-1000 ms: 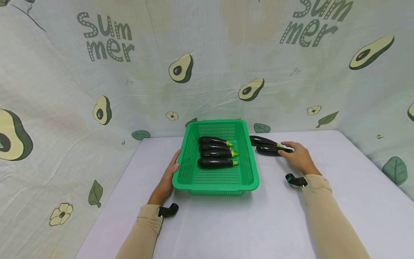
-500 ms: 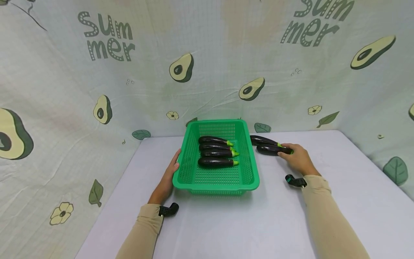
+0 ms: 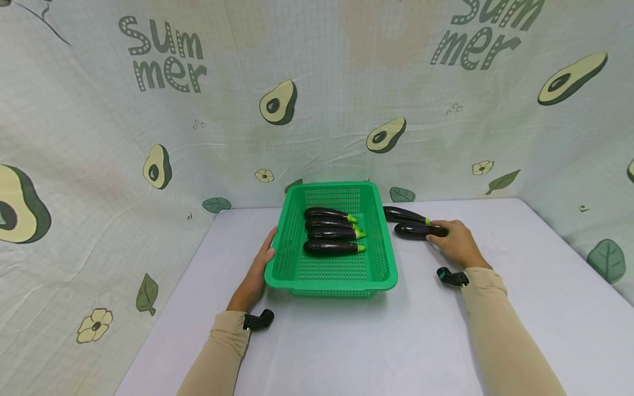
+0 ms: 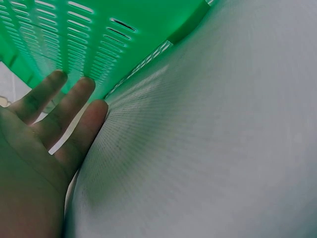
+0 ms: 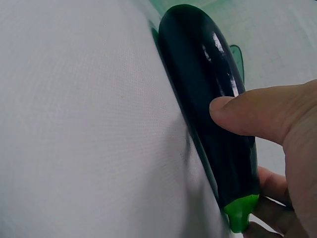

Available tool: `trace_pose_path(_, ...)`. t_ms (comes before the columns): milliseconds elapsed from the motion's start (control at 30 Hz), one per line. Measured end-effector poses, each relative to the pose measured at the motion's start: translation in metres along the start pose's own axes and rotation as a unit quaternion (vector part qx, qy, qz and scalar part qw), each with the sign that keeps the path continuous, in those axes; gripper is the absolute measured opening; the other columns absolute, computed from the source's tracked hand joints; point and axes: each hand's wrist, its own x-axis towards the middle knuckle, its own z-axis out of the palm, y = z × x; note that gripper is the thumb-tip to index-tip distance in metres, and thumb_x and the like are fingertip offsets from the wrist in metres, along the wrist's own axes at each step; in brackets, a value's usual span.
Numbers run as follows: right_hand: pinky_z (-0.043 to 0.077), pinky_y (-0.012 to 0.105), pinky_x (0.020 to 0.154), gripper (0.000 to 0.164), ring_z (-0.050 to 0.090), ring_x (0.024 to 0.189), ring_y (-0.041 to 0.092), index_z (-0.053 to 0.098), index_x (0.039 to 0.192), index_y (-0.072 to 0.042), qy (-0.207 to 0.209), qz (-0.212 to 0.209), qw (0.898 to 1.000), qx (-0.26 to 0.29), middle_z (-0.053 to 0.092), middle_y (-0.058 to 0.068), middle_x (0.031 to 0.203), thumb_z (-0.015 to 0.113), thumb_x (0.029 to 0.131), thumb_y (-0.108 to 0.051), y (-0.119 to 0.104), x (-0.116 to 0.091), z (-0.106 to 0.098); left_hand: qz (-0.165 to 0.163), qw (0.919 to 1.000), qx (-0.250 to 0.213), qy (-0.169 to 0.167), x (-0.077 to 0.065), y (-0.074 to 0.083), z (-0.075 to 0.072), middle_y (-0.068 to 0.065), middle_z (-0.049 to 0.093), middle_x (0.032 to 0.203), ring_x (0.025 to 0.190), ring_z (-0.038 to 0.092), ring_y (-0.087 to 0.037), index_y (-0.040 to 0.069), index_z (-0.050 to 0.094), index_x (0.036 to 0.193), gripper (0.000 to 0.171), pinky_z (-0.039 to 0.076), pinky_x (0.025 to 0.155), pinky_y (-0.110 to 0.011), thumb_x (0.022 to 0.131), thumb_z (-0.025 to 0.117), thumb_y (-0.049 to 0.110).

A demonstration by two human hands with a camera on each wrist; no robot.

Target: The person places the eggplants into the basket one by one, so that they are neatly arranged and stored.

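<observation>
My right hand grips a dark purple eggplant near its stem end, just right of the basket. In the right wrist view the thumb presses on the glossy side of that eggplant, while the fingers reach behind it near the green stem. A second eggplant lies right behind it, beside the basket. My left hand rests against the left side of a green plastic basket. In the left wrist view its extended fingers lie against the slotted wall. Inside the basket, several eggplants lie in a row, stems to the right.
A white cloth covers the table. Behind it hangs a curtain printed with avocados, leaves and lettering, close behind the basket's far rim. Each wrist carries a small black camera.
The right hand's fingers have closed around the near eggplant, which has shifted very slightly to the right, and its green stem is now covered. The left hand and basket stay in place.
</observation>
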Motion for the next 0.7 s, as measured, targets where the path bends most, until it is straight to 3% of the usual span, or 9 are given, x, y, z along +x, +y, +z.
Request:
trace_pose_path(267, 0.033, 0.067, 0.099, 0.058, 0.043, 0.120, 0.050, 0.055, 0.140, 0.003, -0.005, 0.000, 1.000, -0.005, 0.043, 0.036, 0.132, 0.071, 0.094, -0.028, 0.0002, -0.0012, 0.0012, 0.005, 1.0000, 0.001, -0.001, -0.0002, -0.0001, -0.0001, 0.007, 0.009, 0.166, 0.151, 0.005, -0.019, 0.031, 0.010, 0.163, 0.060, 0.004, 0.116, -0.056, 0.106, 0.027, 0.042)
trace_pose_path(700, 0.036, 0.065, 0.096, 0.054, 0.045, 0.113, 0.046, 0.059, 0.136, 0.002, 0.006, -0.018, 1.000, -0.019, 0.048, 0.034, 0.127, 0.073, 0.093, -0.029, 0.0058, -0.0001, 0.0020, 0.001, 1.0000, -0.005, 0.003, -0.0013, 0.0032, 0.0021, 0.009, 0.011, 0.165, 0.150, 0.008, -0.017, 0.037, 0.013, 0.161, 0.057, 0.005, 0.116, -0.054, 0.106, 0.028, 0.041)
